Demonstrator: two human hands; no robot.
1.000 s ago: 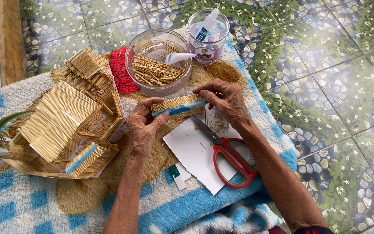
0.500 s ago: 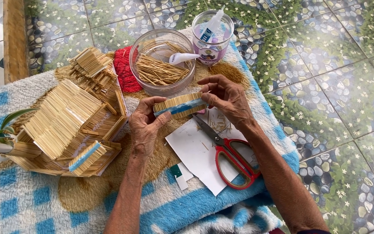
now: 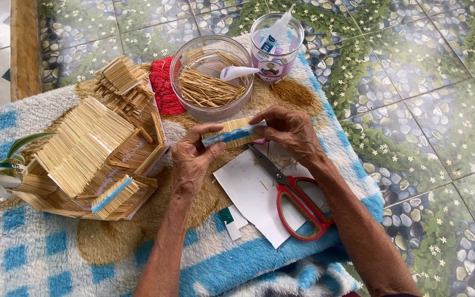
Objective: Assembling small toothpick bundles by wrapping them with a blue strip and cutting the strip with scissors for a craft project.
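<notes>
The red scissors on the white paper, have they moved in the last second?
No. The red scissors lie in the same spot on the white paper, blades pointing toward the glass bowl, just as before; only the camera shifted slightly.

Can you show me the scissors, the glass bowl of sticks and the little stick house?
scissors (image 3: 302,204), head view, on the red handle loop
glass bowl (image 3: 185,55), head view, on its left rim
stick house (image 3: 83,140), head view, on the roof
</notes>
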